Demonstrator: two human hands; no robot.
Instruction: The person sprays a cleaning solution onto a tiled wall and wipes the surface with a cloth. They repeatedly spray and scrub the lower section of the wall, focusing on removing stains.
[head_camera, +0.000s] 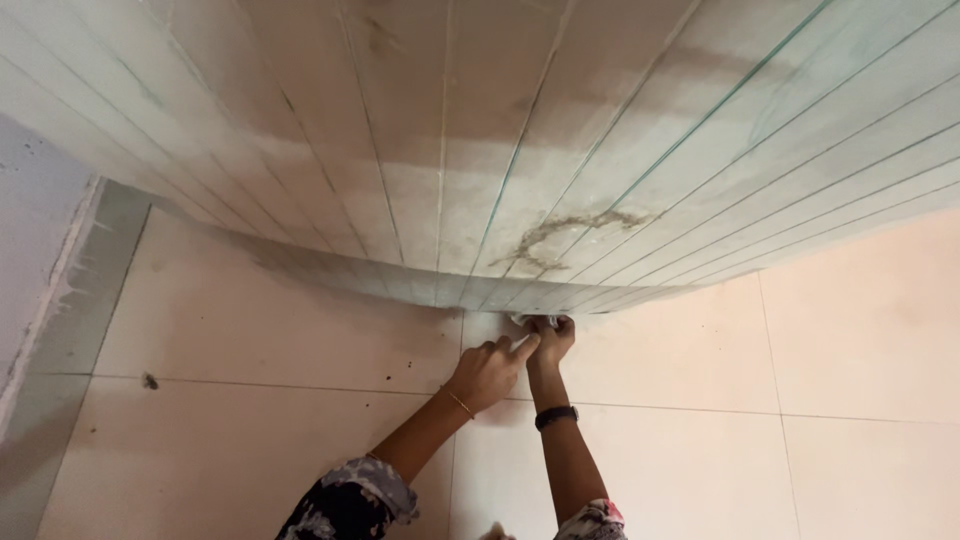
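Both of my hands reach forward to the bottom edge of a stack of pale tiles (480, 150) that stand on edge on the floor. My left hand (487, 372) is curled in a loose fist, its forefinger pointing at the stack's foot. My right hand (552, 338) pinches a small white scrap, perhaps cloth or paper (522, 320), right under the lowest tile edge. A thin bangle is on my left wrist and a dark watch on my right wrist. What lies beneath the fingers of my right hand is hidden.
The cream tiled floor (250, 330) spreads to both sides, with dark specks at the left. A grey wall base (60, 300) runs along the left. A brownish stain (560, 235) marks one of the standing tiles. The tile stack fills the whole upper view.
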